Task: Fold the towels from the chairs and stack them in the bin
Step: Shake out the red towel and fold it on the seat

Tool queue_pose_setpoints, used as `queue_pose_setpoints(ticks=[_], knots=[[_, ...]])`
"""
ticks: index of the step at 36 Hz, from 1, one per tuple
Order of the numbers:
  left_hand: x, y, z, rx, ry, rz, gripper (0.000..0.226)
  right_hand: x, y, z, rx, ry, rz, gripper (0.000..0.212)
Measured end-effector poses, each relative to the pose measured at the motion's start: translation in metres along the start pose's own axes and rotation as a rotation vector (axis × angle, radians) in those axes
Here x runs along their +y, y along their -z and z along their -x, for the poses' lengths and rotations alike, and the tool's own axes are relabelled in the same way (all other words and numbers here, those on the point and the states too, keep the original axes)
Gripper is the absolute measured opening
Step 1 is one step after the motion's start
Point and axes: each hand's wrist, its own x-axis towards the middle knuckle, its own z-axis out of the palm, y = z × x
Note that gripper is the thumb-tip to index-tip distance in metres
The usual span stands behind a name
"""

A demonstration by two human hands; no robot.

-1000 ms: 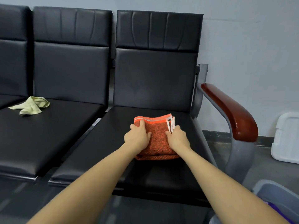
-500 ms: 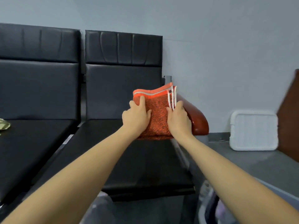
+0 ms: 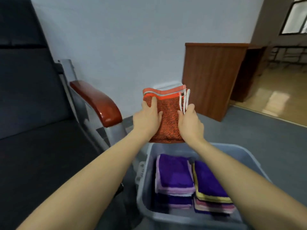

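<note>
Hovering above the grey plastic bin's [image 3: 235, 151] far rim: one folded orange terry towel with white-striped edges [image 3: 167, 120], gripped on both sides by left hand [image 3: 147, 119] and right hand [image 3: 190, 124]. Bin contents: two stacks of folded purple towels [image 3: 174, 176]. Left: black padded chair with red-brown wooden armrest [image 3: 98, 102].

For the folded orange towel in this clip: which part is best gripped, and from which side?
Grip the folded orange towel at its two side edges, one hand from each side, as the left hand and right hand do here. The loose white-trimmed layers sit at the top right corner, so pinching the sides likely keeps the fold together while it lowers flat into the bin.
</note>
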Motion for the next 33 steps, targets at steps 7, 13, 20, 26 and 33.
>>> queue_pose_setpoints(ticks=[7, 13, 20, 26, 33], knots=[[0.065, -0.106, 0.009, -0.23, -0.018, 0.149, 0.054, 0.117, -0.007, 0.008, -0.11, -0.165, 0.116, 0.031], [0.118, -0.196, 0.028, -0.458, -0.031, 0.244, 0.051, 0.217, -0.015, 0.02, -0.225, -0.299, 0.215, 0.03], [0.146, -0.28, 0.051, -0.651, -0.002, 0.223, 0.049, 0.301, -0.048, 0.037, -0.372, -0.447, 0.255, 0.034], [0.146, -0.324, 0.068, -0.971, -0.02, 0.078, 0.066, 0.342, -0.076, 0.054, -0.514, -0.585, 0.086, 0.023], [0.146, -0.347, 0.068, -0.957, -0.15, -0.104, 0.068, 0.361, -0.1, 0.072, -0.416, -0.248, 0.371, 0.074]])
